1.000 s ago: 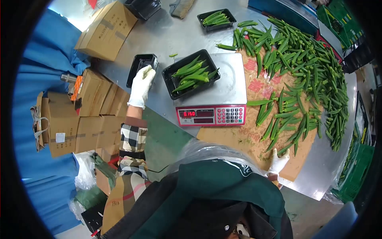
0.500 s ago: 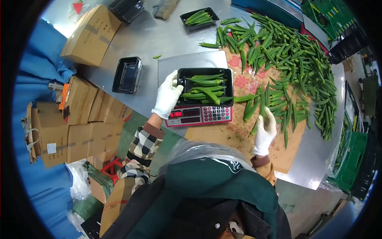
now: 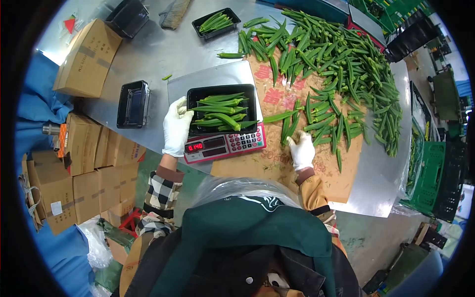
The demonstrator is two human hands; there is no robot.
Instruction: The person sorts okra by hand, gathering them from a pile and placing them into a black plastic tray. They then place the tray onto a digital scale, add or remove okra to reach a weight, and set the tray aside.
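Note:
A black plastic tray (image 3: pixel 221 89) holding several green okra pods (image 3: pixel 220 110) rests on a digital scale (image 3: pixel 255 143) with a red display. My left hand (image 3: pixel 177 126), in a white glove, grips the tray's left rim with its fingers curled. To the right of the scale, my right hand (image 3: pixel 301 152), also gloved in white, is over the cardboard sheet (image 3: pixel 277 161). Its thumb and fingers are apart, close to the lower ends of some loose okra (image 3: pixel 291 123). One long pod (image 3: pixel 278 117) lies beside the tray's right edge.
A large okra heap (image 3: pixel 346 54) covers the right of the metal table (image 3: pixel 198 49). An unfilled black tray (image 3: pixel 132 105) lies left of the scale. Another tray of okra (image 3: pixel 216 23), a brush (image 3: pixel 174 14) and cardboard boxes (image 3: pixel 89 59) stand farther off. Green crates (image 3: pixel 428 171) are at right.
The view has shifted, so the table appears farther left. My right hand's fingers have spread near the loose okra. My left hand stays at the tray's rim. The scale reading has changed.

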